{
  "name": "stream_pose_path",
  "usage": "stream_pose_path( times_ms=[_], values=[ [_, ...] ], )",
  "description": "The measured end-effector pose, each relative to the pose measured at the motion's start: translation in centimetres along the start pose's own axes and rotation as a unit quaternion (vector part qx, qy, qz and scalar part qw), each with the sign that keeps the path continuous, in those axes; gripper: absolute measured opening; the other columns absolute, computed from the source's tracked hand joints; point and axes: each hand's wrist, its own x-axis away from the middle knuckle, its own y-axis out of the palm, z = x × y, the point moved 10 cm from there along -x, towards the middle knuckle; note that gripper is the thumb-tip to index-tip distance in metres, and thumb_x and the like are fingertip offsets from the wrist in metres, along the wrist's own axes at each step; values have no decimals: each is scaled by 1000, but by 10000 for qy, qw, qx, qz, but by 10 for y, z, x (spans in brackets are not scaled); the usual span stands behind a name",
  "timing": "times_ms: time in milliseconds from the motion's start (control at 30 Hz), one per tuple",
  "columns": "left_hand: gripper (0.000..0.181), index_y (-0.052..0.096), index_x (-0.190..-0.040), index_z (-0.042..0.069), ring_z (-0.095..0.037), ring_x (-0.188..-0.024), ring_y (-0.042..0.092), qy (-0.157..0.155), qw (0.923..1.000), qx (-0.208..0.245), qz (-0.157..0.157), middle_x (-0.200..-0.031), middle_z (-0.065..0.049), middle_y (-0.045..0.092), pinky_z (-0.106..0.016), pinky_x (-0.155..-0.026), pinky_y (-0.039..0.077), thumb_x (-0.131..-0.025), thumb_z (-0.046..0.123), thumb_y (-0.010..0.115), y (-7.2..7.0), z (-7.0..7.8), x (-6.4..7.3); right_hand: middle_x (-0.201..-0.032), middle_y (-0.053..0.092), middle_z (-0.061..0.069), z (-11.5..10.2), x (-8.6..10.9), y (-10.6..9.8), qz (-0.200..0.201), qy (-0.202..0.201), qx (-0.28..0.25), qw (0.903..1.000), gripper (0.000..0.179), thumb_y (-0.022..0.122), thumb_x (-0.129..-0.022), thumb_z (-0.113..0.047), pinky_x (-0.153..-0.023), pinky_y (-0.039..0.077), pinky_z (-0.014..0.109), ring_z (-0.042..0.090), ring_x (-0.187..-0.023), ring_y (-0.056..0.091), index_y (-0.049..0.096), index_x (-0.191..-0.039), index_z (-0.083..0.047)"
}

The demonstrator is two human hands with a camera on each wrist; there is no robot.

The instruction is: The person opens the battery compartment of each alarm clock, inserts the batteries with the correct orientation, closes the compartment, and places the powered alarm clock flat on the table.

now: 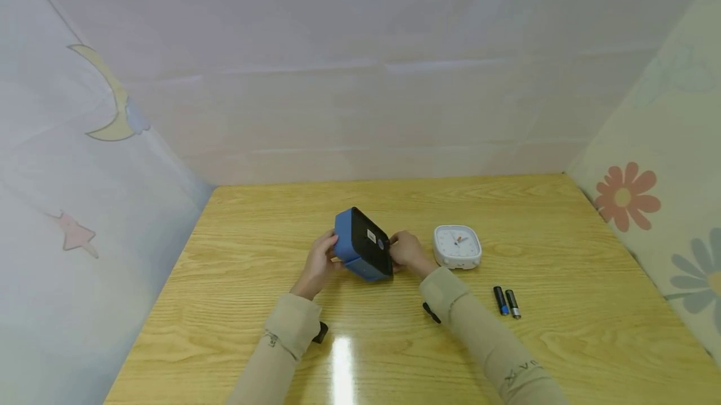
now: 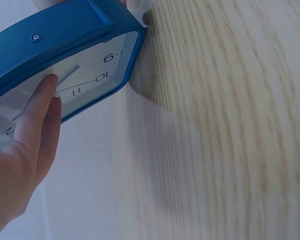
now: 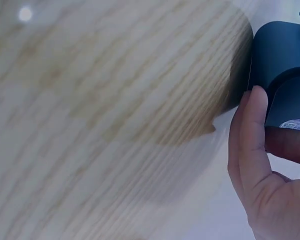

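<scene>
A blue alarm clock [image 1: 368,245] is held tilted over the middle of the table, its black back turned toward the head camera. My left hand [image 1: 321,262] grips its left side, with fingers [image 2: 40,107] lying across the white numbered face in the left wrist view. At the clock's right edge is my right hand [image 1: 410,251]. In the right wrist view its fingers [image 3: 252,132] lie along the edge and the thumb reaches over the dark back, close by a small round sticker [image 3: 293,124]. Part of that thumb is cut off by the frame.
A white alarm clock [image 1: 457,246] lies face up just right of my right hand. Two batteries, one with a blue end [image 1: 501,300] and one with a silver end [image 1: 512,303], lie nearer the front right of the wooden table [image 1: 242,242]. Printed cloth walls surround the table.
</scene>
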Motion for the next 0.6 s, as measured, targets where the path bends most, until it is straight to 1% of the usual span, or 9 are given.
stream_pose_path(
  times_ms=[100, 167, 233, 267, 333, 367, 433, 500, 600],
  values=[
    [35, 47, -122, -9, -10, -64, 55, 74, 9999, 1, 133, -77, 2, 60, -27, -53, 44, -96, 12, 36, -4, 2, 0, -72, 60, 16, -4, 0, -2, 129, -186, 330, 9992, 23, 55, -79, -2, -43, 50, 28, 23, -48, 60, 59, -97, 11],
    [37, 45, -124, -11, -9, -67, 56, 136, 9996, -65, 223, -82, 1, 61, -26, -54, 45, -95, 10, 36, -7, 4, 0, -78, 63, 20, -6, 0, -5, 199, -267, 523, 9981, 24, 56, -79, -2, -45, 50, 27, 24, -52, 61, 60, -99, 11],
    [39, 43, -127, -12, -9, -73, 58, 171, 9990, -261, 318, -92, -2, 61, -27, -58, 47, -95, 9, 37, -11, 5, 0, -85, 63, 21, -8, 0, -9, 304, -357, 717, 9963, 25, 56, -77, 0, -47, 50, 26, 23, -56, 60, 60, -99, 11],
    [39, 43, -128, -12, -10, -74, 58, 202, 9984, -396, 344, -97, -6, 61, -27, -59, 48, -95, 9, 37, -13, 5, 0, -87, 63, 21, -9, 0, -10, 331, -391, 793, 9955, 26, 55, -76, 0, -49, 50, 26, 23, -59, 60, 61, -99, 11],
    [40, 42, -129, -11, -11, -78, 57, 217, 9967, -676, 387, -106, -12, 58, -28, -62, 49, -95, 9, 37, -15, 6, 0, -90, 63, 22, -8, 0, -12, 324, -387, 870, 9949, 28, 54, -76, 1, -51, 50, 27, 24, -61, 60, 60, -100, 11],
    [39, 43, -129, -11, -11, -78, 56, 211, 9955, -822, 419, -108, -14, 57, -29, -63, 49, -95, 8, 37, -17, 6, 0, -90, 63, 22, -8, 1, -13, 317, -375, 921, 9945, 28, 54, -75, 1, -52, 50, 27, 24, -61, 60, 60, -101, 11],
    [38, 45, -128, -10, -12, -74, 54, 244, 9923, -1127, 448, -104, -17, 56, -31, -62, 49, -95, 7, 37, -19, 6, 1, -91, 63, 22, -8, 2, -15, 299, -374, 1015, 9937, 29, 53, -75, 2, -53, 49, 26, 23, -62, 59, 59, -102, 12],
    [36, 47, -126, -9, -13, -69, 52, 249, 9894, -1346, 495, -94, -15, 56, -32, -60, 49, -95, 6, 37, -21, 6, 0, -92, 62, 23, -8, 4, -17, 245, -334, 1055, 9936, 30, 53, -76, 3, -53, 50, 28, 24, -62, 60, 58, -104, 12],
    [35, 49, -124, -10, -13, -61, 49, 285, 9853, -1599, 536, -81, -10, 55, -33, -55, 47, -94, 3, 38, -23, 6, 0, -93, 62, 22, -11, 6, -21, 287, -405, 1282, 9905, 29, 53, -76, 3, -56, 48, 27, 22, -66, 58, 58, -103, 12]
  ],
)
